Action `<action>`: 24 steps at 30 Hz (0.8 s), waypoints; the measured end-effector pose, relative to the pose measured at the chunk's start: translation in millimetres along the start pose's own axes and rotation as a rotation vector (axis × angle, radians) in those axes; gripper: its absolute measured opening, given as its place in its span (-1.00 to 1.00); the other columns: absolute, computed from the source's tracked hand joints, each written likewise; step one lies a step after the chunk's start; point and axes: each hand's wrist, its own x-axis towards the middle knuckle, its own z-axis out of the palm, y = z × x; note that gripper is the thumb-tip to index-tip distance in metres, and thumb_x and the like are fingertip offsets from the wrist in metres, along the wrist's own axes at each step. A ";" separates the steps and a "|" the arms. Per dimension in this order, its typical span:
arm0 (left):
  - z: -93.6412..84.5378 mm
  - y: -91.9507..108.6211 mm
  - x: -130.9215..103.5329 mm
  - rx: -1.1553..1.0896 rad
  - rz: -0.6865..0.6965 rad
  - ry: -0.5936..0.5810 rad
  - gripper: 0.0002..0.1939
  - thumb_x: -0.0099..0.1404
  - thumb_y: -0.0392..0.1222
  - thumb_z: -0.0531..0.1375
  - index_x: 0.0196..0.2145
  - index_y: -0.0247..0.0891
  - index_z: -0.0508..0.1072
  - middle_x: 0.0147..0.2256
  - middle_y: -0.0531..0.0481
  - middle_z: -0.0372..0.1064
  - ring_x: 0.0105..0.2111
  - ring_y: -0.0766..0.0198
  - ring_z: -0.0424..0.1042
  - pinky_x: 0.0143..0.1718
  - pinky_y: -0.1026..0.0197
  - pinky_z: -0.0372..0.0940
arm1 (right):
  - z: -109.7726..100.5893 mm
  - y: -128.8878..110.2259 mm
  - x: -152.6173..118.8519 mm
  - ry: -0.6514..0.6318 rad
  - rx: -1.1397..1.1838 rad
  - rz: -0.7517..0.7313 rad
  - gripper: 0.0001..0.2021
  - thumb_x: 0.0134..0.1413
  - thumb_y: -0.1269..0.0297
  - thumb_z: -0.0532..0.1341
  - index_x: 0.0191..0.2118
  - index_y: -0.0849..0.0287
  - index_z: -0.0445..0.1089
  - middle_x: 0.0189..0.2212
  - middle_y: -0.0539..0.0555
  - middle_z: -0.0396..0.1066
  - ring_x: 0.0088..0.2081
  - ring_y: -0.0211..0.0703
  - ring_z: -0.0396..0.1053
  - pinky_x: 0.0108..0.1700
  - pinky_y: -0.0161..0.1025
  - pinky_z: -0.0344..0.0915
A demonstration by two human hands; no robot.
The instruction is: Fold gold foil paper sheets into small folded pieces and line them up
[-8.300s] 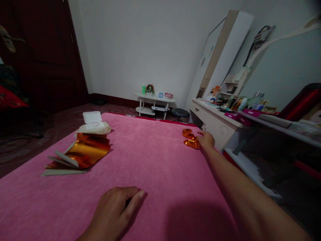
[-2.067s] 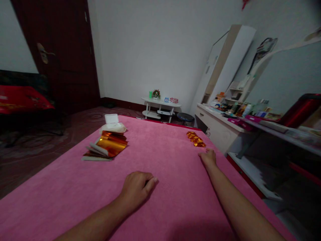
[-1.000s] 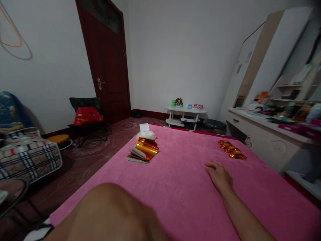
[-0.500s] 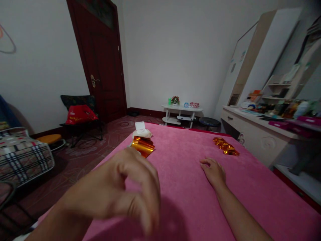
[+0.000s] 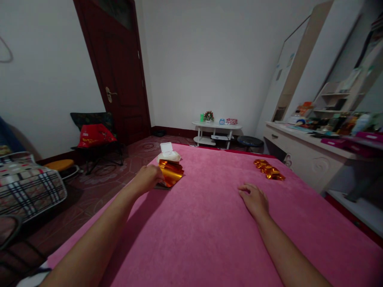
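Note:
My left hand reaches to the left edge of a small stack of shiny orange-gold foil sheets on the pink cloth. Its fingers are closed at that edge, with the fingertips partly hidden. Just behind the foil is a whitish soft packet with its white flap lid raised. My right hand rests on the cloth, loosely curled, holding nothing. Beyond it, toward the right edge, lie several folded shiny orange-gold foil pieces in a cluster.
On the right stands a white dresser crowded with bottles and boxes. A low white table and a dark round stool are beyond the far edge. At left, a chair carries a red bag, near a yellow stool.
My left hand has moved forward and away from near the camera to the edge of the foil stack. The right hand has stayed in place. The view has shifted slightly.

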 end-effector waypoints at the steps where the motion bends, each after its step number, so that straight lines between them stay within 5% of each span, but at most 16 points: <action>1: -1.2 1.8 0.6 0.010 0.008 -0.008 -0.85 0.11 -0.28 0.22 -0.47 -0.07 0.59 -0.30 -0.02 0.52 -0.20 0.14 0.41 -0.16 0.21 0.15 | 0.1 0.2 0.1 -0.002 0.001 -0.001 -0.82 -0.05 0.25 0.20 -0.30 -0.03 0.53 0.00 0.00 0.41 0.01 0.00 0.34 0.00 -0.08 0.23; 7: -4.1 5.2 2.7 0.040 -0.005 0.015 -0.97 0.03 -0.17 0.31 -0.50 -0.09 0.59 -0.40 0.01 0.52 -0.32 0.17 0.42 -0.24 0.22 0.12 | 1.3 2.1 0.6 -0.003 0.004 -0.011 -0.83 -0.05 0.25 0.20 -0.31 -0.02 0.53 -0.01 0.01 0.41 0.01 0.01 0.34 0.02 -0.07 0.22; 15: 2.6 -1.0 -0.3 -0.029 -0.132 0.064 -0.76 -0.03 0.07 0.32 -0.46 -0.11 0.56 -0.44 0.04 0.51 -0.43 0.22 0.42 -0.47 0.31 0.07 | 0.8 1.5 0.2 -0.005 0.014 -0.010 -0.83 -0.06 0.26 0.21 -0.31 -0.03 0.52 -0.02 0.00 0.42 0.00 0.00 0.34 0.02 -0.08 0.23; 19: 4.1 -3.1 0.4 -0.098 -0.111 0.030 -0.81 0.13 -0.02 0.22 -0.42 -0.13 0.58 -0.39 0.02 0.53 -0.41 0.24 0.43 -0.43 0.32 0.11 | 0.4 1.2 0.1 -0.006 0.049 0.008 -0.84 -0.07 0.26 0.22 -0.32 -0.02 0.53 -0.01 0.01 0.41 0.02 0.02 0.33 0.02 -0.07 0.22; 24: 4.2 -1.0 0.2 -0.094 -0.169 0.081 -0.86 0.09 -0.13 0.24 -0.37 -0.12 0.57 -0.34 0.04 0.53 -0.35 0.22 0.44 -0.42 0.32 0.13 | 0.9 1.0 0.4 -0.007 0.110 0.020 -0.85 -0.09 0.27 0.22 -0.36 0.00 0.53 -0.03 0.02 0.42 0.02 0.04 0.32 0.04 -0.04 0.20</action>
